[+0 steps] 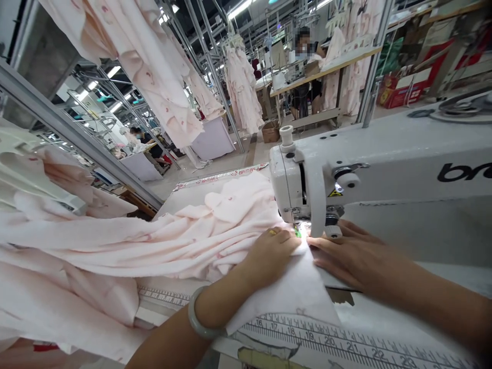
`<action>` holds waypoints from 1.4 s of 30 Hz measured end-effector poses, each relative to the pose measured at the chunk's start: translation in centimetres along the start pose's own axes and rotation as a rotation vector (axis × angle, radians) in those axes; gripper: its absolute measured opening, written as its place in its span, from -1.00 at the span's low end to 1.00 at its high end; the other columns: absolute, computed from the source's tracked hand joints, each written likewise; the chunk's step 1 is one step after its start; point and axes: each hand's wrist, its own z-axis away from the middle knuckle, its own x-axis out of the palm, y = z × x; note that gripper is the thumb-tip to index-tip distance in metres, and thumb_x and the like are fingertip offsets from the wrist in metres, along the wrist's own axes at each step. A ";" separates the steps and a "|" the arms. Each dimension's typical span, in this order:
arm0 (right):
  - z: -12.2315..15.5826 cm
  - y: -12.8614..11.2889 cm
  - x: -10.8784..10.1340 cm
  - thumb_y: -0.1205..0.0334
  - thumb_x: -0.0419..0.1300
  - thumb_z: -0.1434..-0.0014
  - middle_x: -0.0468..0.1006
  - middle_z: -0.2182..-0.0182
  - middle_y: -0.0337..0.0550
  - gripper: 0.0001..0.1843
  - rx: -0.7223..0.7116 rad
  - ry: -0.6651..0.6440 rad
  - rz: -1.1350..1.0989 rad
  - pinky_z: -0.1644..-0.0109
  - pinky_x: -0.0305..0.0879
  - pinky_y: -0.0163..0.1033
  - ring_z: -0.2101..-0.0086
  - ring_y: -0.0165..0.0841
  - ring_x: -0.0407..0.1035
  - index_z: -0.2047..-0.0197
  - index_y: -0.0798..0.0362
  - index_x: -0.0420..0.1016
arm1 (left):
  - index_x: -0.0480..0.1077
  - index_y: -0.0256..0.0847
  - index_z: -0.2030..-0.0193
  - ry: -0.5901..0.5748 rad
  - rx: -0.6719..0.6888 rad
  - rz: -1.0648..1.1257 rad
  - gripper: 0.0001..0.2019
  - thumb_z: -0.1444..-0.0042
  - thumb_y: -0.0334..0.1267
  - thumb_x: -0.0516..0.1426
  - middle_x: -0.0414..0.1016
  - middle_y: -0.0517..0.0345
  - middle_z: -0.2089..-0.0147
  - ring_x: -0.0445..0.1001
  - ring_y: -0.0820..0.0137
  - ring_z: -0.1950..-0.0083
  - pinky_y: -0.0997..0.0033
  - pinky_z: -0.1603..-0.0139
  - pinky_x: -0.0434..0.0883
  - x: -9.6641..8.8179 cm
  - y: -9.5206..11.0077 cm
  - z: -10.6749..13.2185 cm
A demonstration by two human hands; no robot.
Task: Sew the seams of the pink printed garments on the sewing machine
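Fingers [286,238] stretched flat and gripping nothing, the left hand [269,253] and right hand [349,256] press pale pink fabric [200,236] down beside the needle [298,230], holding it smooth under the white sewing machine [384,169]. The rest lies bunched leftward across the ruler-marked table [346,343].

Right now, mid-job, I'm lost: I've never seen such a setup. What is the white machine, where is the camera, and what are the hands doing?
There is one picture, from a camera on the person's head, looking forward and down. The white machine is a sewing machine. Pale pink cloth lies heaped on the table to its left and runs under the needle. The left hand and right hand rest on the cloth either side of the needle, fingers pressing it down; neither grips anything. A printed measuring scale runs along the table's near edge. Other people sit at tables far behind.
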 end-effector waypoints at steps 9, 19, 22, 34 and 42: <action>-0.8 -0.4 -1.4 0.21 -0.05 -0.64 0.62 0.34 -0.21 -0.65 -0.012 0.012 -0.098 0.03 0.27 -0.05 0.27 -0.20 0.41 0.07 -0.01 0.55 | 0.56 -0.21 0.03 0.100 -0.034 0.214 -0.78 -0.29 -0.44 0.13 0.65 0.00 -0.03 0.59 0.19 -0.12 0.15 -0.23 0.51 -0.3 0.1 -0.2; -0.2 -0.6 -0.5 0.12 0.00 -0.61 0.67 0.18 -0.14 -0.59 0.053 -0.062 -0.075 -0.13 0.33 0.10 0.07 -0.09 0.51 -0.39 -0.11 0.45 | 0.51 -0.28 -0.03 0.053 0.150 -0.203 -0.79 -0.50 -0.35 0.04 0.63 -0.07 -0.04 0.57 0.19 -0.08 0.18 -0.18 0.50 0.1 0.0 0.3; -0.2 -0.5 -0.6 0.08 0.03 -0.59 0.68 0.14 -0.11 -0.62 0.060 -0.070 -0.077 -0.12 0.36 0.14 0.07 -0.06 0.54 -0.32 -0.09 0.50 | 0.53 -0.23 0.03 0.049 0.185 -0.232 -0.78 -0.50 -0.36 0.03 0.63 -0.09 -0.07 0.57 0.20 -0.12 0.20 -0.19 0.50 -0.2 -0.8 -0.2; -1.4 -2.2 -2.4 0.24 -0.04 -0.63 0.72 0.07 -0.09 -0.66 -0.256 -0.098 -0.266 -0.20 0.41 -0.01 0.02 -0.21 0.56 -0.13 0.09 0.57 | 0.44 -0.28 -0.10 -0.044 0.046 -0.360 -0.76 -0.37 -0.53 0.08 0.64 -0.01 0.00 0.59 0.24 -0.02 0.20 -0.14 0.50 -2.7 0.1 1.6; -1.1 -4.0 -2.7 0.32 -0.05 -0.61 0.75 0.07 -0.03 -0.63 -0.315 -0.113 -0.420 -0.14 0.49 -0.11 0.01 -0.21 0.61 -0.16 0.12 0.58 | 0.46 -0.19 0.16 0.162 -0.066 -0.231 -0.78 -0.50 -0.42 0.03 0.54 0.17 0.34 0.48 0.30 0.28 0.26 0.06 0.47 -5.4 3.4 4.1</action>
